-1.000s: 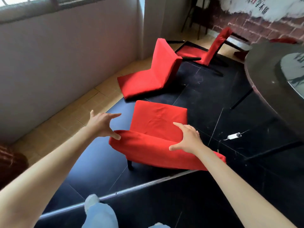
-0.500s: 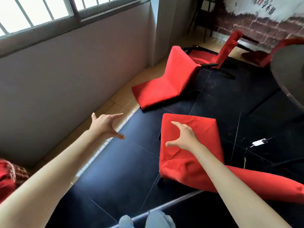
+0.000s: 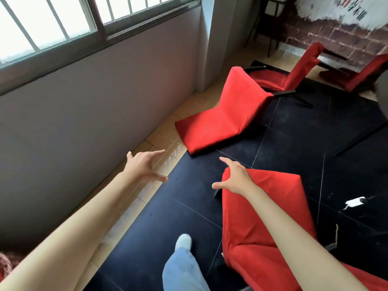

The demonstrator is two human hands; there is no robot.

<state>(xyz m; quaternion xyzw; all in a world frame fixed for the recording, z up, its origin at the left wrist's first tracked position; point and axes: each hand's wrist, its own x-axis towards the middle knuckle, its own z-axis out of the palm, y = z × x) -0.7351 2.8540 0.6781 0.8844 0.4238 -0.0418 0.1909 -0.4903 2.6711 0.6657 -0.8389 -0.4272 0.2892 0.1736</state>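
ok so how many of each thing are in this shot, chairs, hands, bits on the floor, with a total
red-covered chairs: 4 (nearest chair, tipped chair, back chair, far-right chair)
white plug-like item on the floor: 1
hands: 2 (left hand, right hand)
total: 7
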